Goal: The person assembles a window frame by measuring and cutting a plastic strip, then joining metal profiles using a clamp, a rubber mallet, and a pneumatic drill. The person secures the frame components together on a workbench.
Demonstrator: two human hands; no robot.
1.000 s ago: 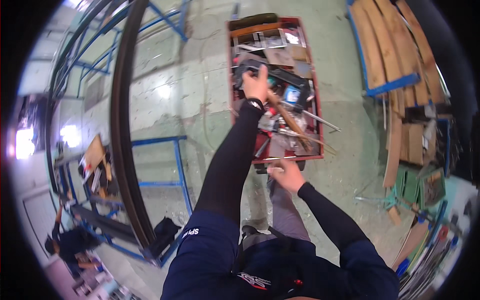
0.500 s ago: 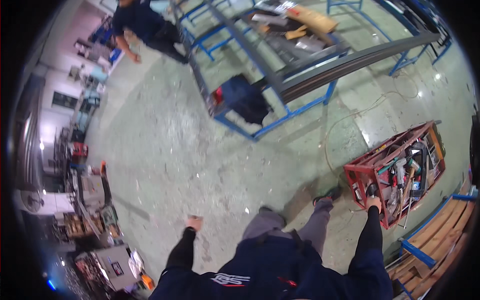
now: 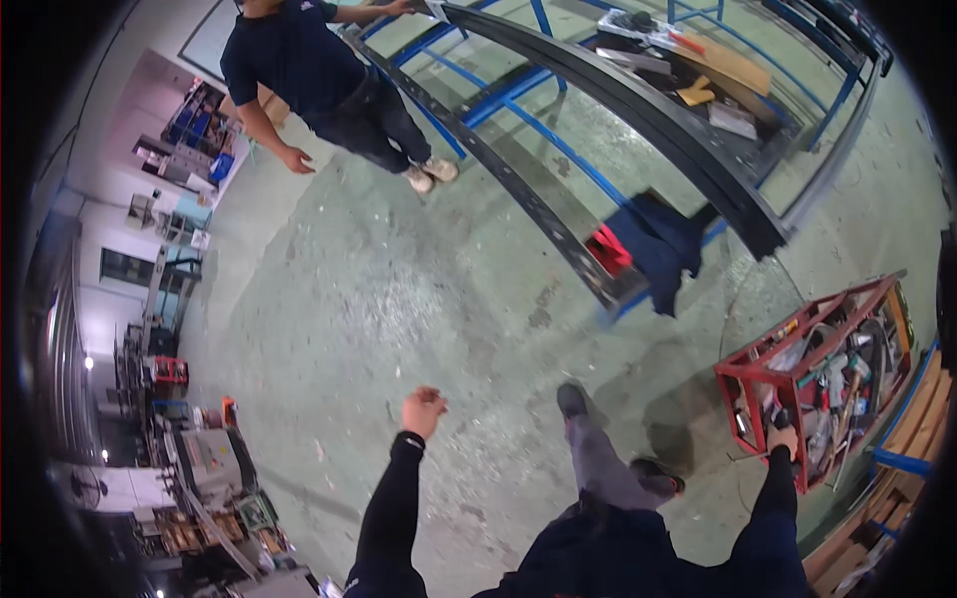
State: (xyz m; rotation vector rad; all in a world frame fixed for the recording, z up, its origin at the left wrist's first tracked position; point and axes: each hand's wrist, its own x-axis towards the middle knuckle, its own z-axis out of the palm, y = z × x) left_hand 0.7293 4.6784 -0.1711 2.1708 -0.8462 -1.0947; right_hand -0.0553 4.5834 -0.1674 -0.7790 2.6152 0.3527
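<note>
My right hand [image 3: 784, 440] reaches down to the near-left end of the red metal tool cart [image 3: 750, 373], its fingers closed round a black handle-like piece [image 3: 782, 418]. Whether this piece belongs to a tool or to the cart is not clear. Inside the cart lie several mixed hand tools [image 3: 853, 377], cables and a curved dark clamp-like piece. Out over the floor, my left hand [image 3: 423, 411] hangs apart from any object, fingers loosely bent and not pressed together.
Ahead stands a blue-legged metal frame [image 3: 573, 164] carrying long dark profiles [image 3: 688, 145], with a dark blue cloth [image 3: 658, 239] over its near corner. A co-worker [image 3: 309, 70] stands at the far left, one hand on a profile. Wooden slats [image 3: 912, 424] are at the right; machines [image 3: 204, 458] line the left.
My view has turned and shifted, so the frame sits farther right and the co-worker shows more fully. A long profile now slants differently over the frame. My right hand stays at the cart.
</note>
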